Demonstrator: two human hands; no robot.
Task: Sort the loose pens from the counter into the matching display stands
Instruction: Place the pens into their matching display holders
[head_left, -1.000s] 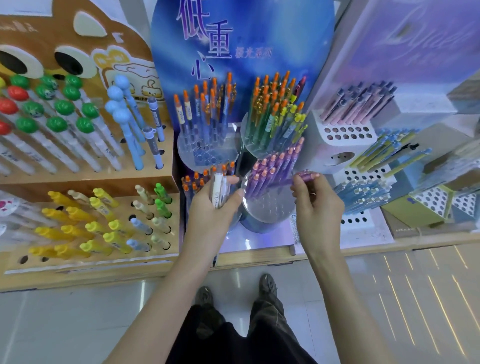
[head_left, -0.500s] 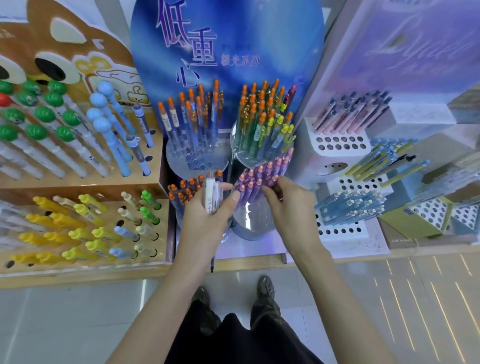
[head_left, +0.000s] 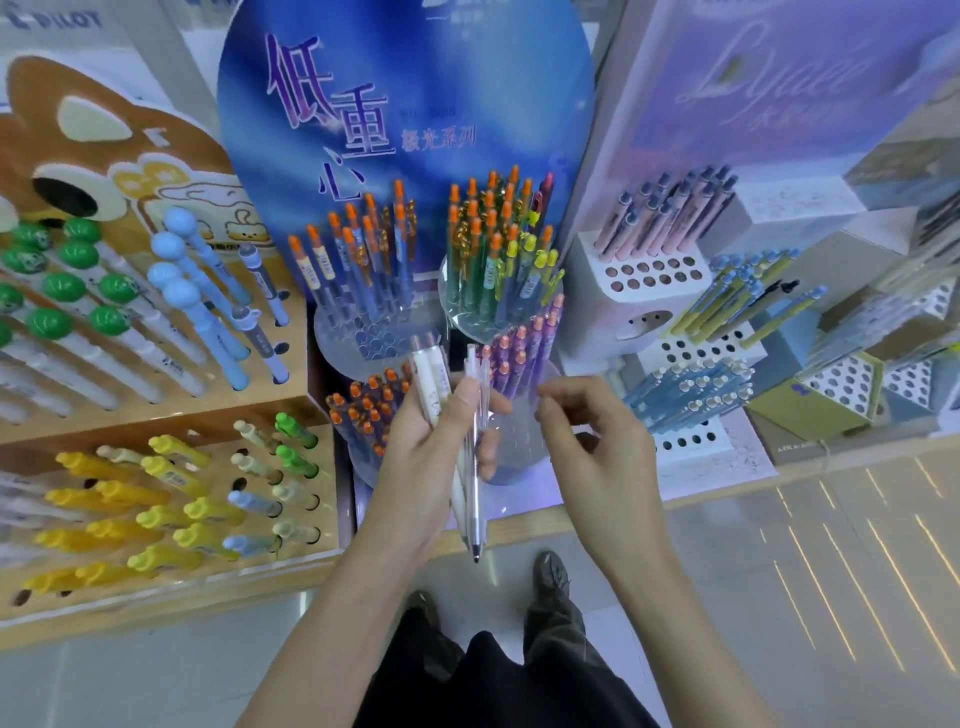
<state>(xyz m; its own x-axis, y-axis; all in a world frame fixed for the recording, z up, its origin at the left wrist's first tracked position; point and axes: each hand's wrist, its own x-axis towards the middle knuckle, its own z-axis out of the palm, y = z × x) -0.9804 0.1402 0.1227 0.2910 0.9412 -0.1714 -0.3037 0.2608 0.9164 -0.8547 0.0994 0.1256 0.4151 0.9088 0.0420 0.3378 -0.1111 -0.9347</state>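
Observation:
My left hand (head_left: 431, 447) grips a small bunch of pens (head_left: 452, 410): white-barrelled ones and a clear one whose tip points down past my wrist. My right hand (head_left: 597, 447) hovers just right of the bunch, fingers loosely curled and holding nothing. Behind both hands stands a clear round stand with purple pens (head_left: 524, 353). To its left is a stand of orange-capped pens (head_left: 363, 410).
Two taller clear stands hold blue-and-orange pens (head_left: 358, 260) and green-yellow pens (head_left: 498, 249) before a blue sign. A wooden rack (head_left: 322, 467) with yellow, green and blue-topped pens fills the left. White perforated blocks (head_left: 649, 270) with pink and blue pens stand at right. My shoes show below.
My right hand held a purple pen a second ago, pushed it into the purple stand, and has drawn back empty toward the bunch. The left hand's bunch has risen slightly.

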